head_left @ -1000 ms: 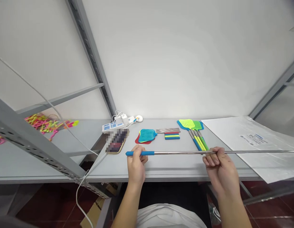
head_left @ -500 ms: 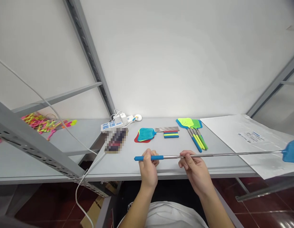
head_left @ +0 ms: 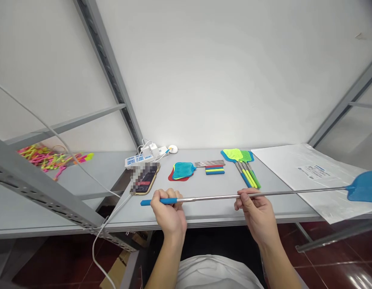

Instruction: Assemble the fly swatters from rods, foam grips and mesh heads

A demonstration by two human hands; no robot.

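Note:
A long telescopic fly swatter stretches across in front of me, with a thin metal rod (head_left: 210, 197), a blue foam handle and a blue mesh head (head_left: 364, 186) at the far right. My left hand (head_left: 168, 210) is closed round the blue handle (head_left: 157, 201). My right hand (head_left: 255, 208) pinches the rod further along, near its middle. The swatter hangs level just above the front of the grey table (head_left: 204, 212).
On the table lie loose mesh heads (head_left: 182, 171), metal rods with coloured foam grips (head_left: 212, 167), several assembled swatters (head_left: 244, 166), a phone (head_left: 145, 181), a power strip (head_left: 143, 155) with cables, and plastic-wrapped white sheets (head_left: 306, 176) at the right. Grey shelf struts stand left; colourful pieces (head_left: 47, 156) lie far left.
The rod was pushed shorter, then drawn out again: my left hand moved left with the handle and my right hand slid right. The blue head came into view.

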